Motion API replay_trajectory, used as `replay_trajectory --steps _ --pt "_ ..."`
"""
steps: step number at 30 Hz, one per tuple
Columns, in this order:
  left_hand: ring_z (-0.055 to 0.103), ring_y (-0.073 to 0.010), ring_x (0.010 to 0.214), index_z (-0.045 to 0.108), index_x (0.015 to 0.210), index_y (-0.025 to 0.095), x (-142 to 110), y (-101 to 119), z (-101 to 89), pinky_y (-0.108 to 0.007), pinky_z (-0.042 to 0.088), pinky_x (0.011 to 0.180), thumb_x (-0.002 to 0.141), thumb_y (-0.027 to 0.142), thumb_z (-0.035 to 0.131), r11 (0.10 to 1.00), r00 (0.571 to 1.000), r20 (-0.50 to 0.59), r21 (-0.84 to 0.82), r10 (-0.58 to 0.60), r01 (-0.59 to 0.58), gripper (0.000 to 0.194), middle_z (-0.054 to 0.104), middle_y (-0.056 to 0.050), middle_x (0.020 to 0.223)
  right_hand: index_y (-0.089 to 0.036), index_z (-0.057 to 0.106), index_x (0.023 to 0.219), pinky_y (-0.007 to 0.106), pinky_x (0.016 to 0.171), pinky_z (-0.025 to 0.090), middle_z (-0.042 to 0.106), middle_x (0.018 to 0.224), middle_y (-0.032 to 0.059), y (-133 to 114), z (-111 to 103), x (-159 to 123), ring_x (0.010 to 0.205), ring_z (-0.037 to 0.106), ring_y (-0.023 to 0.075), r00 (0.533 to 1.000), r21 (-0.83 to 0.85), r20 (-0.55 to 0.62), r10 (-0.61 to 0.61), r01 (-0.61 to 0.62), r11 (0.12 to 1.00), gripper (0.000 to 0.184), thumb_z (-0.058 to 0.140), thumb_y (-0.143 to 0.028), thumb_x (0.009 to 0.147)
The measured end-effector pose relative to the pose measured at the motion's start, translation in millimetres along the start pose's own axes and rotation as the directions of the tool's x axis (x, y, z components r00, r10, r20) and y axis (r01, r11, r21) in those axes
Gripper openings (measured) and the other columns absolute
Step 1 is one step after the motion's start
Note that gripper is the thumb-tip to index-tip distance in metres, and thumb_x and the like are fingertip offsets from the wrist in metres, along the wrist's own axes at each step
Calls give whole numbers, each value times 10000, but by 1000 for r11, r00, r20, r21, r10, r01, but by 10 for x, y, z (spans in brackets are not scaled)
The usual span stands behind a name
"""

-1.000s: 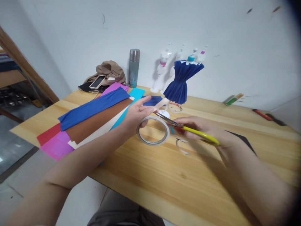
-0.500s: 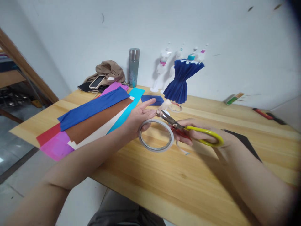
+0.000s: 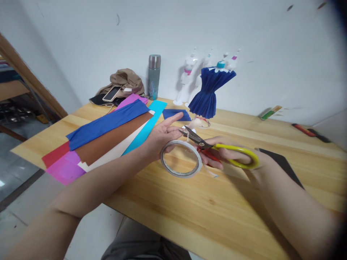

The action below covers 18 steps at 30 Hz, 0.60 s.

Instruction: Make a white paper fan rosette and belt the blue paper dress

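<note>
My left hand (image 3: 164, 137) holds a roll of white double-sided tape (image 3: 165, 167) by its upper left side, above the table. A short strip end of the tape is at my left fingertips. My right hand (image 3: 217, 150) is wrapped round scissors (image 3: 237, 166) with one yellow and one red handle. Their blades are parted and point left, around the tape strip by my left fingers. Just behind stands a small white dress form (image 3: 221, 65) wearing a pleated navy paper dress (image 3: 207, 92). A piece of dark blue paper (image 3: 173, 115) lies behind my left hand.
Sheets of coloured paper (image 3: 108, 124) lie fanned on the left of the wooden table (image 3: 189, 206). Behind them are a phone (image 3: 111, 94), a brown cloth bundle (image 3: 127, 81) and a thermos (image 3: 154, 77). More dress forms (image 3: 187, 70) stand by the wall. A red and black cutter (image 3: 310, 133) lies at right.
The scissors' blades have come in around the tape strip near my left fingertips. The tape roll has shifted very slightly down and to the right with my left hand.
</note>
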<state>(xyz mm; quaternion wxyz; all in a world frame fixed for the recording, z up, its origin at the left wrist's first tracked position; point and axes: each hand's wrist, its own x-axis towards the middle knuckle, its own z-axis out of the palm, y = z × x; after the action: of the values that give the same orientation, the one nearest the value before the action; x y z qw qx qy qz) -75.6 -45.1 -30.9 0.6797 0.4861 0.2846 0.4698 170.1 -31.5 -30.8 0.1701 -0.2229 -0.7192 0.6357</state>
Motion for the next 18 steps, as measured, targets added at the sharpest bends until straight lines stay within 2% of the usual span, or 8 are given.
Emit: replay_trajectory --steps 3,5,11,18 --pt "357 -9 355 390 1533 213 -9 10 6 -193 221 354 806 219 687 999 999 23 -17 39 -38 785 688 26 748 -113 669 1109 238 469 378 642 842 61 124 -36 36 452 447 58 988 101 87 -125 116 988 592 580 -653 883" --pt "373 -9 357 378 1541 203 -22 29 15 -190 213 355 802 210 695 998 998 28 -31 60 -59 804 694 32 747 -109 666 1116 235 450 372 637 847 68 169 -28 60 447 441 56 982 166 110 -154 134 977 568 575 -626 899" --pt "397 -10 359 385 1541 217 -50 76 32 -185 227 349 774 200 720 996 996 17 -32 85 -85 837 702 35 766 -141 674 1037 238 441 341 534 674 -9 76 86 77 424 369 58 987 242 82 -137 113 964 487 581 -602 911" --pt "370 -2 360 359 1558 232 -47 73 42 -189 230 365 800 206 682 997 998 -17 21 68 -68 825 738 -13 833 -178 672 1022 233 402 315 512 617 -27 70 87 54 399 338 69 997 206 8 -73 69 976 479 606 -630 878"
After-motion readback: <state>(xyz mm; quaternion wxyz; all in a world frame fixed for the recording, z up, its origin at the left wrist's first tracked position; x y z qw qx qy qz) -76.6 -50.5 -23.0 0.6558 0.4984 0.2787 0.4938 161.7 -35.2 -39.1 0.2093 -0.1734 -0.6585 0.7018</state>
